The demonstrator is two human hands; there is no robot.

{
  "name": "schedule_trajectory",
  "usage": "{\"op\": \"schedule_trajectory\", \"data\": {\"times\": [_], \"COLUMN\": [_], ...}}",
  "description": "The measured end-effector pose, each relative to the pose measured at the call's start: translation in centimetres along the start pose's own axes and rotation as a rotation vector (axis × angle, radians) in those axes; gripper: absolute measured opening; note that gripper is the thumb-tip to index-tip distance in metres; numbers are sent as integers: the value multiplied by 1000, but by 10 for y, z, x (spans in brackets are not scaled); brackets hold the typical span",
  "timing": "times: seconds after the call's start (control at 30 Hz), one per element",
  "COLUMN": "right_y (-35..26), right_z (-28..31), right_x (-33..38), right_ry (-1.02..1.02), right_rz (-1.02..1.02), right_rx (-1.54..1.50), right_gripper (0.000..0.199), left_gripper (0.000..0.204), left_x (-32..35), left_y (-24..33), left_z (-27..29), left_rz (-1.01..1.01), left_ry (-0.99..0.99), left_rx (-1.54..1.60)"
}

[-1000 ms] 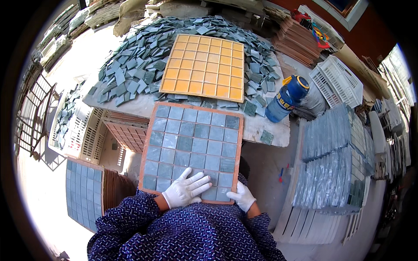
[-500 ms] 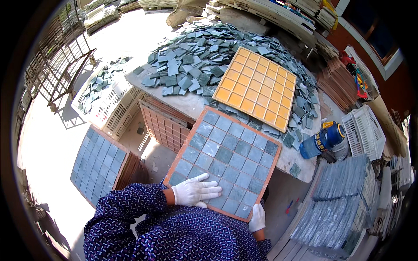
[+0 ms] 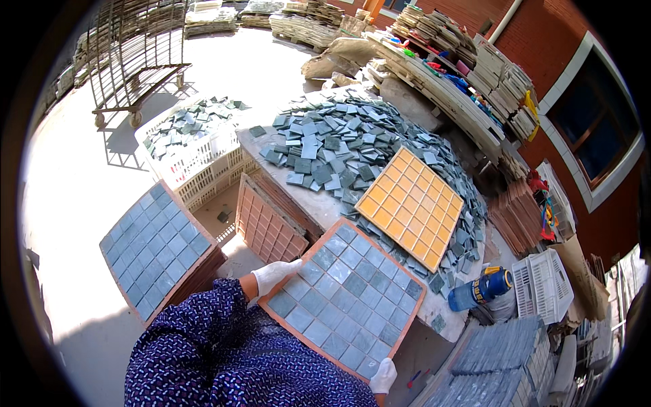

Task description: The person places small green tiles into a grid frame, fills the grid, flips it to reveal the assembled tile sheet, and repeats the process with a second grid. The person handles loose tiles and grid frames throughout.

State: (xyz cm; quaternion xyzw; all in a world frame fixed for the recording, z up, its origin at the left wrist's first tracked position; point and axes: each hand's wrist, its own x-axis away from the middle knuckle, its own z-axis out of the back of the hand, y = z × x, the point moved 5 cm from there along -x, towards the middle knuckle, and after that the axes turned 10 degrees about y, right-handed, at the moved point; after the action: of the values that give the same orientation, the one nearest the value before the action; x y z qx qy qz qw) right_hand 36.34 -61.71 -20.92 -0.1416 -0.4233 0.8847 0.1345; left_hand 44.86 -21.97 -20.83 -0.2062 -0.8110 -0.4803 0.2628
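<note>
Left hand (image 3: 273, 277) has moved off the tiles (image 3: 354, 285) to the squarish tray's (image 3: 411, 319) left edge (finger closure hidden), right hand (image 3: 384, 376) pinching its near corner.

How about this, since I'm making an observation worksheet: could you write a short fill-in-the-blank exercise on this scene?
The left hand and right hand wear ____ gloves.
The number of hands touching the tile-filled tray is ____.
The wheeled metal rack appears in the picture's upper ____ corner.
In the picture, the blue water bottle is lower and farther ____ than the yellow-orange grid tray.

Missing words: white; two; left; right.
</note>
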Motion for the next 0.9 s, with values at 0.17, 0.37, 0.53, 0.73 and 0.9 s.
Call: {"op": "schedule_trajectory", "data": {"times": [0.17, 0.37, 0.53, 0.73, 0.9], "right_y": [-57, -146, -233, -270, -230], "right_z": [-2, -81, -220, -290, -281], "right_x": [-12, -48, -13, 80, 71], "right_ry": [-189, -492, -875, -1455, -1497], "right_rz": [71, 313, 388, -337, -446], "right_rx": [-84, -263, -603, -718, -624], "right_gripper": [60, 68, 51, 56, 48], "left_gripper": [67, 58, 52, 49, 52], "left_x": [44, 141, 233, 291, 296], "left_y": [-21, -53, -79, -119, -142], "left_z": [25, 107, 183, 267, 329], "left_rz": [-80, -296, -574, -783, -838], "left_ry": [132, 372, 749, 897, 994], "left_rx": [-161, 193, 500, 671, 679]}}
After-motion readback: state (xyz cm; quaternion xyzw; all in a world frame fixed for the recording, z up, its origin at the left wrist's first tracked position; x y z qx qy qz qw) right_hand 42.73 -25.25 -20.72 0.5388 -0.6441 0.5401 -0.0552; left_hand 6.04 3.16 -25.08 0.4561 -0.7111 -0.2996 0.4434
